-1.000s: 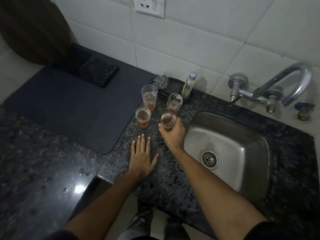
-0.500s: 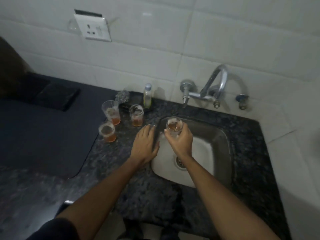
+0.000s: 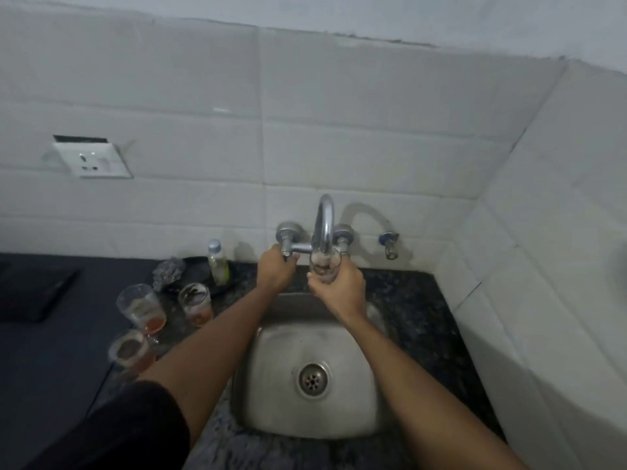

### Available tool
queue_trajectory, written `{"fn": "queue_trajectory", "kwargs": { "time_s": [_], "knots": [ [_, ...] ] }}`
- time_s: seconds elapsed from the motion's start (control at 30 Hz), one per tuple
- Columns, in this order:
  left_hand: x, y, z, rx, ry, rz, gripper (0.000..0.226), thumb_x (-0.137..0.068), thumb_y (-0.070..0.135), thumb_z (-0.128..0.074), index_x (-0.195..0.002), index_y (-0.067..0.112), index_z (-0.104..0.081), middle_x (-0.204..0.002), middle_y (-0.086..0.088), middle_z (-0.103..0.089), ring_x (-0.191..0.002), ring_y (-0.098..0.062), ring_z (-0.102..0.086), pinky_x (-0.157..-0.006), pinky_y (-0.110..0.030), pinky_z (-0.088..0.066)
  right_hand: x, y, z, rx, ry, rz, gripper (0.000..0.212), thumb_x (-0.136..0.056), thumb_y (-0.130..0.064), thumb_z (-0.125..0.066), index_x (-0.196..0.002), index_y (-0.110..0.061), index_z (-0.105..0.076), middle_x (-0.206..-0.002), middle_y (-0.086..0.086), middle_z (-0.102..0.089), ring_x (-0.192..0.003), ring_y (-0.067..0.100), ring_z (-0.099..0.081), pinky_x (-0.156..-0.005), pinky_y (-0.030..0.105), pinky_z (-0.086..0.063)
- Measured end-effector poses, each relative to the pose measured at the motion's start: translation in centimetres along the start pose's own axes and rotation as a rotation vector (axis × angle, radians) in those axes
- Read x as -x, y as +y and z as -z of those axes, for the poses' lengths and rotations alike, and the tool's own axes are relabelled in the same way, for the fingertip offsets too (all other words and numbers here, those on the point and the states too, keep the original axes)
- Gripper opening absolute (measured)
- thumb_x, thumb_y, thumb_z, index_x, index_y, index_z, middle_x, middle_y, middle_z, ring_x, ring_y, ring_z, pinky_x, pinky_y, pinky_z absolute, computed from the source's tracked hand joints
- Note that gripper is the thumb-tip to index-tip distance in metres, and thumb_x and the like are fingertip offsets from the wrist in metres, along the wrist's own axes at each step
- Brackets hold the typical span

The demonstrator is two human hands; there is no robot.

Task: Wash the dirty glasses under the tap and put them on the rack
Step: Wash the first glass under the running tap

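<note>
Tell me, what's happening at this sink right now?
A person is starting to wash up glasses. The right hand holds a small glass under the spout of the tap, over the steel sink. The left hand grips the tap's left handle; no running water is visible. Three more glasses, with brownish dregs in them, wait on the counter to the left of the sink, near a small bottle. No rack is in view.

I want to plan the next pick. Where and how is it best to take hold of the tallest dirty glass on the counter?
Probably around its clear upper wall, coming from the sink side. The tallest glass stands upright, with the shorter glass beside it toward the sink, and another glass in front, so a grip high on the wall looks clearest.
</note>
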State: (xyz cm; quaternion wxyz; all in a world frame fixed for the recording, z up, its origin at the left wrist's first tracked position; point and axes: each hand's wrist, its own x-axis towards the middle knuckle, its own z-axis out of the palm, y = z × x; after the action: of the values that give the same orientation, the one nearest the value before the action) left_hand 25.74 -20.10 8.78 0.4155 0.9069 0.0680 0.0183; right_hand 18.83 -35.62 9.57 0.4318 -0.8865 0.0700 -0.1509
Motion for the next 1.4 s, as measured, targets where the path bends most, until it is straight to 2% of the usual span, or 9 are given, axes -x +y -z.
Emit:
{"fn": "queue_trajectory", "kwargs": {
  "time_s": [0.2,0.5,0.67,0.9,1.0,1.1,1.2,1.3,1.4],
  "knots": [
    [-1.8,-0.8,-1.3,-0.106,0.074,-0.095,0.026,-0.094,0.013,-0.054,-0.07,0.008,-0.06,-0.08,-0.019,-0.07,-0.079,-0.038,-0.065,-0.064,-0.034,-0.034,-2.3,0.3,0.4,0.012,-0.045,-0.015,0.05,-0.066,-0.057,-0.081,-0.103,-0.027,-0.063,-0.092,-0.011,-0.07,-0.082,0.005,-0.068,-0.075,0.031,-0.061],
    [-1.4,-1.4,-1.0,0.012,0.107,-0.134,0.028,-0.097,0.014,-0.051,-0.07,0.01,-0.059,-0.065,-0.004,-0.061,-0.064,-0.026,-0.058,-0.057,-0.034,-0.036,-2.8,-0.2,-0.1,-0.055,-0.082,0.008,0.048,-0.074,-0.041,-0.087,-0.109,-0.024,-0.06,-0.095,-0.011,-0.069,-0.084,0.004,-0.067,-0.074,0.025,-0.059],
    [-1.4,-2.1,-1.3,0.067,0.127,-0.134,0.028,-0.098,0.015,-0.051,-0.074,0.007,-0.064,-0.065,-0.006,-0.064,-0.064,-0.03,-0.063,-0.061,-0.044,-0.052,-2.3,-0.3,0.0,-0.058,-0.079,-0.009,0.052,-0.073,-0.043,-0.087,-0.114,-0.022,-0.063,-0.098,-0.012,-0.067,-0.086,0.002,-0.064,-0.068,0.014,-0.048],
    [-1.0,-2.1,-1.2,0.144,0.153,-0.082,0.024,-0.1,0.015,-0.055,-0.098,0.0,-0.073,-0.08,-0.014,-0.072,-0.073,-0.031,-0.068,-0.069,-0.048,-0.057,-2.4,-0.2,-0.2,-0.053,-0.063,-0.016,0.055,-0.073,-0.048,-0.085,-0.114,-0.021,-0.062,-0.1,-0.009,-0.068,-0.086,0.009,-0.067,-0.076,0.031,-0.06],
    [-0.1,-1.6,-1.9,0.348,0.115,0.252,0.049,-0.099,0.043,-0.061,-0.132,0.007,-0.058,-0.112,-0.018,-0.072,-0.095,-0.032,-0.07,-0.083,-0.049,-0.061,-2.1,-0.2,-0.1,-0.072,-0.089,-0.015,0.053,-0.074,-0.045,-0.086,-0.115,-0.022,-0.062,-0.099,-0.011,-0.067,-0.088,0.007,-0.066,-0.078,0.029,-0.058],
    [1.8,0.0,-3.1,0.842,-0.283,0.666,0.061,-0.095,0.064,-0.055,-0.114,0.007,-0.066,-0.097,-0.017,-0.073,-0.085,-0.032,-0.071,-0.073,-0.045,-0.062,-1.5,0.2,-0.2,-0.087,-0.116,0.0,0.048,-0.071,-0.048,-0.085,-0.108,-0.028,-0.06,-0.093,-0.014,-0.069,-0.085,0.002,-0.067,-0.076,0.03,-0.06],
    [3.1,0.9,-4.0,1.242,-0.577,0.62,0.052,-0.101,0.051,-0.048,-0.107,0.007,-0.075,-0.099,-0.013,-0.075,-0.09,-0.028,-0.073,-0.079,-0.038,-0.059,-0.9,1.3,-0.6,-0.082,-0.155,0.033,0.049,-0.069,-0.048,-0.083,-0.109,-0.031,-0.061,-0.095,-0.015,-0.07,-0.088,0.0,-0.068,-0.079,0.032,-0.061],
    [3.6,1.1,-4.4,1.341,-0.528,0.558,0.039,-0.102,0.033,-0.049,-0.101,0.005,-0.076,-0.101,-0.014,-0.074,-0.091,-0.026,-0.074,-0.08,-0.035,-0.061,-0.6,2.0,-0.4,-0.006,-0.191,0.151,0.055,-0.073,-0.043,-0.084,-0.12,-0.028,-0.059,-0.11,-0.011,-0.066,-0.101,0.005,-0.064,-0.087,0.031,-0.058],
    [3.5,0.9,-4.7,1.43,-0.489,0.495,0.036,-0.103,0.031,-0.048,-0.112,0.006,-0.072,-0.108,-0.016,-0.069,-0.097,-0.027,-0.067,-0.087,-0.04,-0.053,-0.9,2.6,0.3,0.171,-0.147,0.492,0.067,-0.078,-0.035,-0.085,-0.132,-0.011,-0.054,-0.13,0.006,-0.053,-0.121,0.017,-0.054,-0.104,0.029,-0.051]
  ]
}}
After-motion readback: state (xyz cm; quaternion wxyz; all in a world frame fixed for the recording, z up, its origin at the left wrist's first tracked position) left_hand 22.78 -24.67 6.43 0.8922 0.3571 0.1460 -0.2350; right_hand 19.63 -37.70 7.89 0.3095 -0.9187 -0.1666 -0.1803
